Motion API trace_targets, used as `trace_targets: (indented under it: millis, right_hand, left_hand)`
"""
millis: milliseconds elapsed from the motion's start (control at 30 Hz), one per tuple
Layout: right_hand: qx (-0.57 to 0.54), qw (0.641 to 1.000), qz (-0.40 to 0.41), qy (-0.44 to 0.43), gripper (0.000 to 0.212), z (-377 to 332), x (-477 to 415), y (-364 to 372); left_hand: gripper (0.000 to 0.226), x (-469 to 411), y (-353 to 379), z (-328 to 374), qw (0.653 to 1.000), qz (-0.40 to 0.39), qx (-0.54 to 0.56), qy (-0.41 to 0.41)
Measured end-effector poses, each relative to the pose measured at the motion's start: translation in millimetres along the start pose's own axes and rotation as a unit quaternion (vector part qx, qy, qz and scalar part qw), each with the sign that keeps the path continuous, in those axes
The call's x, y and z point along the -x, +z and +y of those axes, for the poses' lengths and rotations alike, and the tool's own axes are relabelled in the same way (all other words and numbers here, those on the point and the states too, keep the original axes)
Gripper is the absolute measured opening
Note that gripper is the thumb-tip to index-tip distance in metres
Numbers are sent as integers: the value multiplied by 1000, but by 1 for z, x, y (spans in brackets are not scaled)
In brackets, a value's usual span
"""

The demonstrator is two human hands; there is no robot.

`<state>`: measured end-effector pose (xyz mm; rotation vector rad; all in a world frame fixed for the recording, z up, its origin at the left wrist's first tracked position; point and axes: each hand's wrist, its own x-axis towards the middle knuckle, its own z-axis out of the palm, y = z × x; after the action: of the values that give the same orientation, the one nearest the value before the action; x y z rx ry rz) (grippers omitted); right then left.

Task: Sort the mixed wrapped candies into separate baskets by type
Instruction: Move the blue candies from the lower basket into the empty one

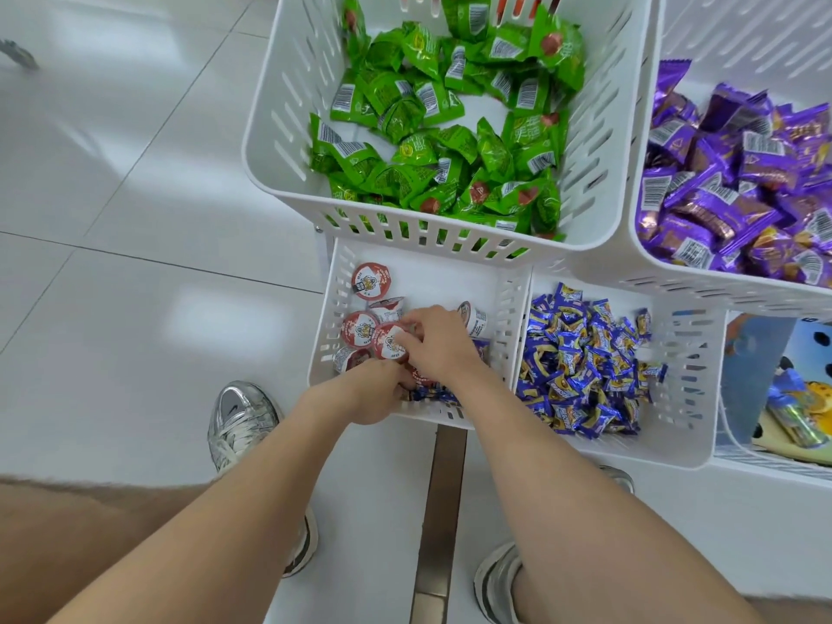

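Both hands reach into the lower left white basket, which holds several round red-lidded jelly cups and a few blue wrapped candies near its front edge. My right hand pinches a red-lidded cup with curled fingers. My left hand is curled at the front of the basket over the blue candies; what it holds is hidden. The neighbouring lower basket is full of blue wrapped candies.
Above sit a white basket of green wrapped candies and a white basket of purple wrapped candies. A further bin at lower right holds colourful packets. Silver sneakers stand on white floor tiles.
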<state>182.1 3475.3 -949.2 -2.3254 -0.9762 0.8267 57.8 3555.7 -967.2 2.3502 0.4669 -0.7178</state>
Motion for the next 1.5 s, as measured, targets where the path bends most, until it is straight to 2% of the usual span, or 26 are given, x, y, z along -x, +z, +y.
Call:
trace_targets:
  millis: [100, 133, 200, 267, 367, 467, 567, 667, 767, 867, 967, 1000, 1067, 1133, 1233, 1300, 1367, 1433, 1500]
  right_hand:
    - [-26, 997, 59, 33, 32, 12, 3, -14]
    - [2, 998, 54, 41, 32, 16, 3, -17]
    - [111, 993, -5, 40, 37, 20, 6, -22]
    - [234, 971, -35, 16, 41, 21, 9, -21]
    - [328, 944, -9, -22, 37, 24, 9, -14]
    - [339, 940, 26, -34, 36, 25, 1, -6]
    - [306, 950, 46, -31, 41, 24, -5, -5]
    - [228, 970, 69, -53, 25, 21, -11, -14]
    - [131, 989, 53, -53, 11, 20, -16, -31]
    - [143, 986, 58, -64, 8, 22, -10, -50]
    - [190, 963, 157, -111, 13, 27, 7, -66]
    - [189, 952, 207, -126, 14, 30, 16, -69]
    - [155, 937, 285, -131, 13, 39, 35, -75]
    - [89, 938, 323, -86, 9, 52, 53, -80]
    - [-69, 930, 353, 68, 12, 74, 73, -94]
    - [-151, 907, 354, 167, 17, 94, 82, -105]
    - [-213, 892, 320, 238, 23, 112, 91, -118]
    - [-298, 869, 297, 262, 26, 125, 97, -128]
    - [-313, 858, 313, 260, 26, 134, 101, -134]
  left_hand:
    - [44, -3, 1, -1, 1000, -1, 16, 2]
    - [46, -3, 1, 0, 1000, -2, 23, 1]
    - [50, -4, 1, 3, 1000, -2, 30, 4]
    - [53, -2, -1, 9, 1000, -7, 27, 13]
    - [54, 1, -4, 18, 999, -15, -3, 32]
    - [46, 2, -6, 21, 999, -12, -24, 37]
    - [42, 1, -4, 22, 999, -20, -39, 19]
    - [37, 2, -12, 25, 999, -35, -32, 21]
    - [32, 5, -25, 23, 998, -30, -30, 42]
    - [32, 7, -26, 21, 999, -5, -27, 34]
    - [27, 9, -22, 20, 996, 81, 39, 1]
    - [25, 9, -22, 22, 987, 133, 92, -7]
    - [22, 12, -23, 33, 945, 241, 222, -20]
    - [22, 14, -26, 55, 906, 271, 325, -2]
    - [26, 15, -27, 103, 908, 162, 379, 68]
    - [24, 10, -22, 137, 922, 126, 351, 101]
    - [24, 0, -15, 165, 937, 150, 291, 118]
    - [38, -9, -10, 187, 948, 159, 249, 116]
    - [49, -15, -8, 199, 949, 142, 253, 124]
